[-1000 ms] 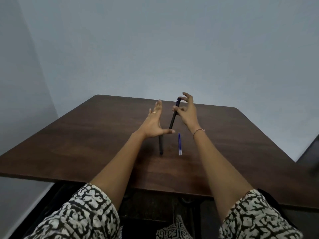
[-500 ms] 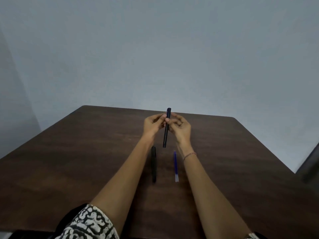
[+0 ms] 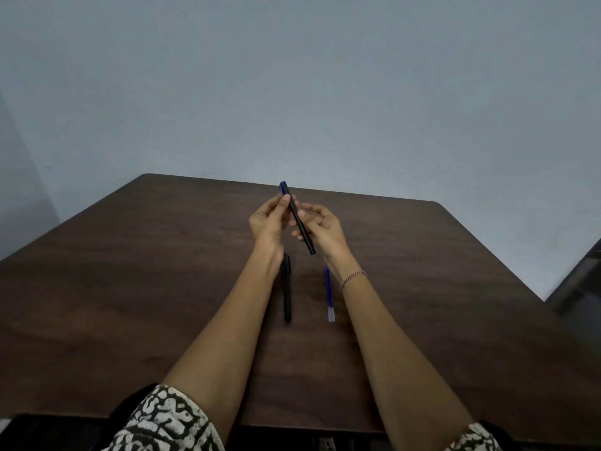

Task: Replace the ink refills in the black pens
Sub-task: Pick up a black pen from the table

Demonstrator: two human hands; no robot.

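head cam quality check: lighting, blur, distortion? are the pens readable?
Head view: dim, flat light, no glare; wide-angle bends the table edges; slightly soft throughout. Held pen stands out against both hands, left hand and right hand; second pen nearly merges with the dark wood; blue refill readable.

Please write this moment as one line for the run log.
left hand: holds black pen | right hand: same pen | second pen, refill: on table
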